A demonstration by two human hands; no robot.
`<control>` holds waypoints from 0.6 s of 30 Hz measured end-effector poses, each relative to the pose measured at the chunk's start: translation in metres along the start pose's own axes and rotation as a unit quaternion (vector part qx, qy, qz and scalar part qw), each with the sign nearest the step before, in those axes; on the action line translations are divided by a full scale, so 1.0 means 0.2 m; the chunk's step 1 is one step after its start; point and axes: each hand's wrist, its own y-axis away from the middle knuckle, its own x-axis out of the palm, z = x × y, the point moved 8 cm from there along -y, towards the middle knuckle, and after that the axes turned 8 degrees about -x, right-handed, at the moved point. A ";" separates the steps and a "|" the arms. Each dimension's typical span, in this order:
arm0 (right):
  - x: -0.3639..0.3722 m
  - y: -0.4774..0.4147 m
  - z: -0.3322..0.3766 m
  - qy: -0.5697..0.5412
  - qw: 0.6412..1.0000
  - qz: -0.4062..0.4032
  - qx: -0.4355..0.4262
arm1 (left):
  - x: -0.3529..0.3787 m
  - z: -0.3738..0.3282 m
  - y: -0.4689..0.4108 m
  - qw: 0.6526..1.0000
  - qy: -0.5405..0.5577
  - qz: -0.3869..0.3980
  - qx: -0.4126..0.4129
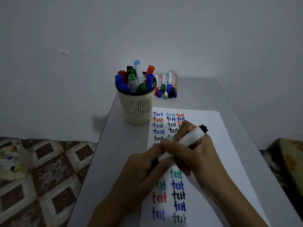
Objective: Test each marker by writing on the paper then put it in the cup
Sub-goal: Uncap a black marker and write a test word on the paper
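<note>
A white marker (190,138) with black ends lies slanted over the paper (213,125), held in both hands. My right hand (195,154) grips its white barrel. My left hand (144,166) grips the lower black end, near the cap. The paper carries several rows of the word "test" in blue, red, black and green. A cream slotted cup (136,107) stands at the paper's far left corner, holding several markers. Several more markers (167,86) lie in a row on the table behind the paper, right of the cup.
The small grey table (114,145) stands against a white wall. Left of it is a patterned floor with a crumpled, ink-stained cloth (11,161). A yellowish object (291,161) sits at the right edge.
</note>
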 end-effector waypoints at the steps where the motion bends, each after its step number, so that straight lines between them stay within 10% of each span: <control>1: 0.01 0.00 0.01 -0.002 1.000 0.009 -0.001 | 0.00 0.00 0.00 1.000 0.007 -0.006 -0.002; 18: 0.04 -0.11 0.12 0.095 0.985 0.144 -0.018 | -0.04 0.02 0.00 0.992 0.094 -0.070 -0.038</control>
